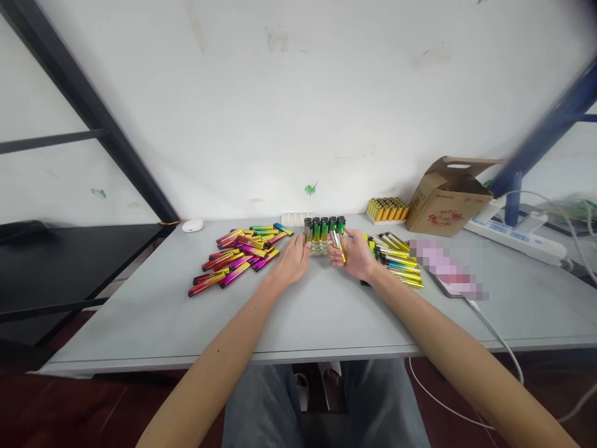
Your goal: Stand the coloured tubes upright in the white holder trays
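Observation:
A small pale tray (319, 248) with holes stands mid-table, with a row of green-and-gold lighters (324, 229) with black tops upright along its back. At the tray's left end is my left hand (295, 256), its thumb and fingers closed about the corner, touching the leftmost lighter. My right hand (355, 256) is closed on a shiny silver-and-gold lighter (336, 241), tilted over the tray's right side. Whether more lighters are in that palm is hidden. Beside the right wrist lies a pile of yellow and silver lighters (402, 267).
Red, purple and gold lighters (237, 255) lie heaped at left. Behind are another white tray (298, 219), a filled block of yellow lighters (388, 210) and a cardboard box (448, 202). A phone (445, 270) with a cable, a power strip (517, 239) and a white case (193, 226) also lie there.

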### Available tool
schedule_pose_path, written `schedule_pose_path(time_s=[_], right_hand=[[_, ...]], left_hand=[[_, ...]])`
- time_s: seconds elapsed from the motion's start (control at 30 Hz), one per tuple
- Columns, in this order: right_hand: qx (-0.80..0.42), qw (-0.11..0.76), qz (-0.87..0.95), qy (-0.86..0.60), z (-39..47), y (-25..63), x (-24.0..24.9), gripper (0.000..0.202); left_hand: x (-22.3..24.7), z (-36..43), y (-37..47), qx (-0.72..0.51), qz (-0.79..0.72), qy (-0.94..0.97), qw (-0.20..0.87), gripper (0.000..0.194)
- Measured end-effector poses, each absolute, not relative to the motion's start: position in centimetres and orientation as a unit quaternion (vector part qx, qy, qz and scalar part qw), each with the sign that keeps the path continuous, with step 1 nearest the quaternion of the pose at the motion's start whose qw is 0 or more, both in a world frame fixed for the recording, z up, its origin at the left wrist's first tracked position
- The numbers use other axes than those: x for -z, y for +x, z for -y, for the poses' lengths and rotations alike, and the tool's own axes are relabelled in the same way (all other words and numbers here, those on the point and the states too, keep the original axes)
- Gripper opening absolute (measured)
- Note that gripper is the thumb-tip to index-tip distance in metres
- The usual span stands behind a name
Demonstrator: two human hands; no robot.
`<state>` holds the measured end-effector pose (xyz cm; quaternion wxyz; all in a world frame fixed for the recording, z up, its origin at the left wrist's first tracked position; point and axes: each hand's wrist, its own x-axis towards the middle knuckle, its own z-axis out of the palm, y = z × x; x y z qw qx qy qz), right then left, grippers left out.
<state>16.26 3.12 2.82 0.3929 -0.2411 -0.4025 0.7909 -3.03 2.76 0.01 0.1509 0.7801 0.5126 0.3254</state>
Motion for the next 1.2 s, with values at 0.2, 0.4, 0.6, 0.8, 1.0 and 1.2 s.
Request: schedule_pose_path(time_s=[0.2,0.4,0.6,0.8,1.0,1.2], right_hand=[[-0.76,0.421,0.428,-0.25,-3.2,16.2,-2.7,0.011],[-0.708,0.424,0.486,-0.288,-3.3,16.2,-2.5,0.022],[-0.538,0.474,0.621,-0.316,-3.8,16.6,-2.2,0.026],[-0.449,0.532,0.625,-0.352,-4.5,16.4,-1.6,0.032],[-0.393,0.579,0.599,-0.389,-5.0,15.3,-0.8,0.028],[-0.366,0.567,0.614,-0.409,-5.2,15.0,-0.8,0.035]], left_hand=[[0.0,-2.7,-3.1,-0.319,-0.519,0.777,0.157,0.044],[-0.3,-2.6,-3.1,-0.333,-0.529,0.764,0.163,0.042],[0.2,-3.0,-3.2,-0.331,-0.521,0.77,0.158,0.045],[0.3,-3.3,-3.2,-0.326,-0.516,0.779,0.146,0.047],[0.4,-3.4,-3.2,-0.34,-0.51,0.777,0.146,0.046],[0.5,-3.5,-3.2,-0.341,-0.512,0.776,0.14,0.048]])
